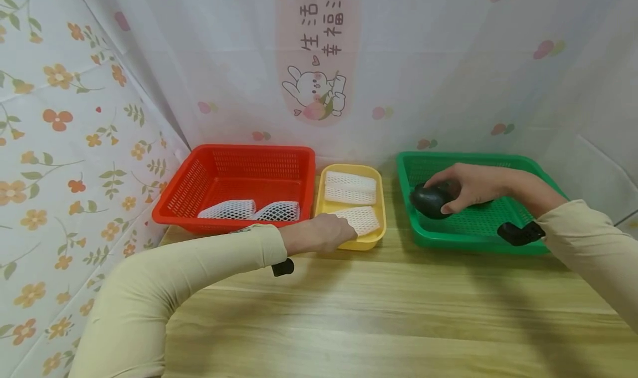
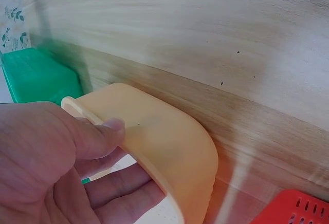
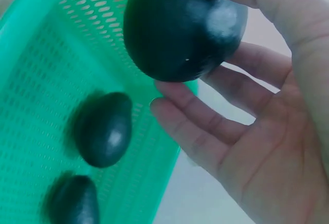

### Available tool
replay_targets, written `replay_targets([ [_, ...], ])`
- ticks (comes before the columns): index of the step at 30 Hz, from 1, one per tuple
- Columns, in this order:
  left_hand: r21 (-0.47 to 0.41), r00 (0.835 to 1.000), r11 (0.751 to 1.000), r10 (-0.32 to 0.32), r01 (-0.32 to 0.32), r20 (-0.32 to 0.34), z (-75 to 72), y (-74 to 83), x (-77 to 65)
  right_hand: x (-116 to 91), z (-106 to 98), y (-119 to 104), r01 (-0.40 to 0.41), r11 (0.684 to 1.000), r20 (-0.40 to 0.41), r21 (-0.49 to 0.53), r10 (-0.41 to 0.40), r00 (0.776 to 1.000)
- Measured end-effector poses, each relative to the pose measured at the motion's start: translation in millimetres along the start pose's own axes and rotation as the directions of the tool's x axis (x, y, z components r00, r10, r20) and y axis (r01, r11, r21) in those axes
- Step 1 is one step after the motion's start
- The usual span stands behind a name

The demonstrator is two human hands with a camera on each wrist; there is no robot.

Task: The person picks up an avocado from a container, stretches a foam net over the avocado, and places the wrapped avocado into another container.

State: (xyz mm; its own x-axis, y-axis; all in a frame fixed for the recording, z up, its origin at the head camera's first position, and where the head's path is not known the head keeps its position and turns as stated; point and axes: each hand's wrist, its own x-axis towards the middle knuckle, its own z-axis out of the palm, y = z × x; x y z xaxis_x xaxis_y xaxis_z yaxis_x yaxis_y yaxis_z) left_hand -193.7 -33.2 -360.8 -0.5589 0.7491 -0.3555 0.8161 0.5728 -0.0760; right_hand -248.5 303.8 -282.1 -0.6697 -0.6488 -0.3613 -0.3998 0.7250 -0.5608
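My right hand (image 1: 466,184) holds a dark avocado (image 1: 430,202) between thumb and fingers, above the left part of the green basket (image 1: 478,248). Two more dark avocados, one (image 3: 104,130) beside the other (image 3: 75,201), lie in that basket in the right wrist view. My left hand (image 1: 324,233) is at the near-left corner of the yellow basket (image 1: 382,200). Its fingers reach inside by a white foam net sleeve (image 1: 360,219), while the thumb overlaps the outer wall in the left wrist view. The fingertips are hidden behind the rim. Behind lie further white foam net sleeves (image 1: 350,188).
At the left stands a red basket (image 1: 234,151) with two net-covered pieces; something dark shows through the right one (image 1: 278,212). The wooden table (image 1: 349,317) extends in front. A printed white curtain (image 1: 224,51) hangs behind the baskets.
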Motion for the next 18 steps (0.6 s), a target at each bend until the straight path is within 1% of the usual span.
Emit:
replay_targets([
  [3,-0.005,1.000,1.000,0.000,0.000,-0.006,0.9,-0.1,0.5,0.5,4.2,-10.1,0.034,0.999,-0.007,0.033,-0.034,0.999],
  [7,-0.018,1.000,1.000,0.001,-0.001,-0.004,1.8,-0.6,-0.4,3.2,14.3,-24.6,0.071,0.996,-0.014,0.045,-0.070,0.997],
  [9,-0.024,1.000,1.000,0.003,-0.003,-0.007,2.3,-0.8,-1.1,4.4,20.3,-32.1,0.082,0.996,-0.019,0.021,-0.082,0.996],
  [13,-0.039,1.000,0.999,0.005,-0.006,-0.026,3.0,-1.3,-2.6,6.6,32.0,-45.9,0.117,0.991,-0.044,-0.065,-0.120,0.992],
  [18,-0.108,0.998,0.994,-0.021,0.014,-0.066,4.8,-2.1,-2.5,8.3,44.8,-60.8,0.152,0.982,-0.075,-0.112,-0.161,0.984],
])
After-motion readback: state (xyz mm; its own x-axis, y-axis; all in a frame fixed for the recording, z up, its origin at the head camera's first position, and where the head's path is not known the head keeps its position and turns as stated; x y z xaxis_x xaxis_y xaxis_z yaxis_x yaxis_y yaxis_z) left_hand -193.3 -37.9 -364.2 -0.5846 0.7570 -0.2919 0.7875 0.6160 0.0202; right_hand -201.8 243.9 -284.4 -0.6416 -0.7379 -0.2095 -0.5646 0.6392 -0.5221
